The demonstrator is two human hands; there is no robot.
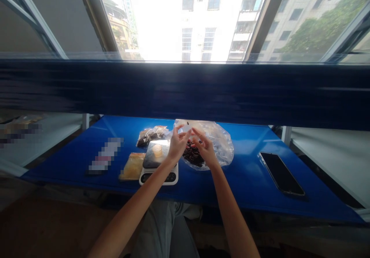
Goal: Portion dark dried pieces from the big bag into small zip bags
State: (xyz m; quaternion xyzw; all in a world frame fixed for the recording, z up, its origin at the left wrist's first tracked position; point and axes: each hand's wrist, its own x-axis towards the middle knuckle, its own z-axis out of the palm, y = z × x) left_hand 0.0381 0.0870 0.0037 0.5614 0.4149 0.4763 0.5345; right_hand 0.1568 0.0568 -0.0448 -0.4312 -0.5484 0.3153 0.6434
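My left hand (177,145) is closed in a pinch on a small whitish translucent piece (186,128), its kind unclear, with a dark speck at its top. Close beside it, my right hand (206,147) has bent fingers drawn together near the same piece; what they hold, if anything, is too small to make out. Both hands are above a large clear plastic bag (224,146) lying open, with dark reddish-brown bean-like pieces (193,157) in it. Left of the hands stands a white kitchen scale (159,176) with a small translucent cup (157,150) on its plate.
A small bag of yellowish contents (133,167) lies left of the scale, and a bag of dark contents (152,136) behind it. A phone (281,173) rests at the right of the blue table (243,181). A dark blue bar (185,90) crosses above the table's back.
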